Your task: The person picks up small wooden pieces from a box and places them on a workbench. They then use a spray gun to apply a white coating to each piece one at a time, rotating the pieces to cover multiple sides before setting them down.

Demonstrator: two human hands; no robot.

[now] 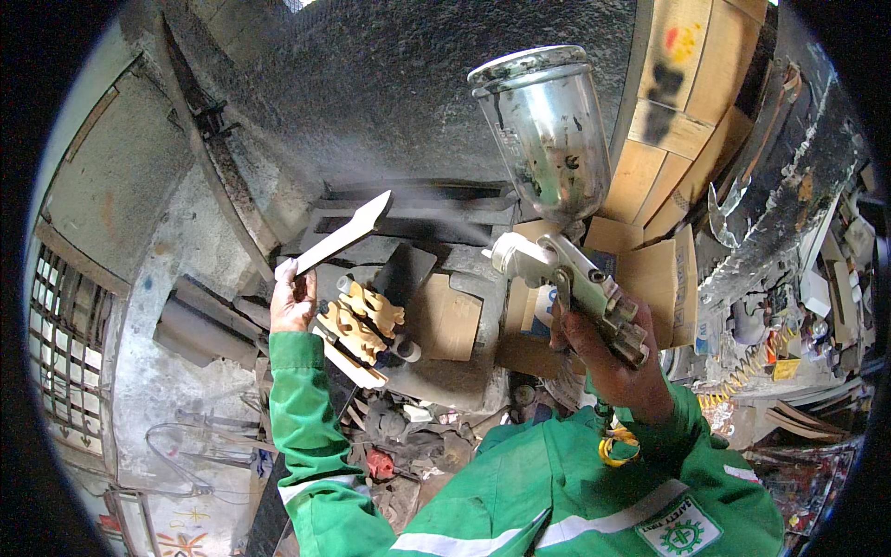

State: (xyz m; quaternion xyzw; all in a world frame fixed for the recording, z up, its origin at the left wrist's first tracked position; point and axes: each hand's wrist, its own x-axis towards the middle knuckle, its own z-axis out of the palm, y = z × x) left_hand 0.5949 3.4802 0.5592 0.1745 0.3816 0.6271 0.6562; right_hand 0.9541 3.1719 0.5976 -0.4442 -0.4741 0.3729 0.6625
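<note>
My right hand (pixel 608 362) is closed around the grip of a metal spray gun (pixel 583 278), its nozzle facing left. On top of the gun sits a paint-smeared cup (pixel 549 139) with a metal lid. A pale mist spreads from the nozzle toward the upper left. My left hand (pixel 294 302) pinches the lower end of a flat white strip (pixel 343 234) with an angled, pointed tip, held up and slanting to the right. Just right of that hand lie several cream-coloured, curvy-edged pieces (pixel 367 320), with a pale strip (pixel 351 364) below them.
Behind the pieces stands a grey-dusted bench (pixel 464 376) with a brown cardboard sheet (pixel 445 317). Open cardboard boxes (pixel 650 278) are at the right, beside a coiled yellow hose (pixel 742 376). Rags and scraps (pixel 408 432) litter the area below. A dark, overspray-covered wall (pixel 390 102) rises ahead.
</note>
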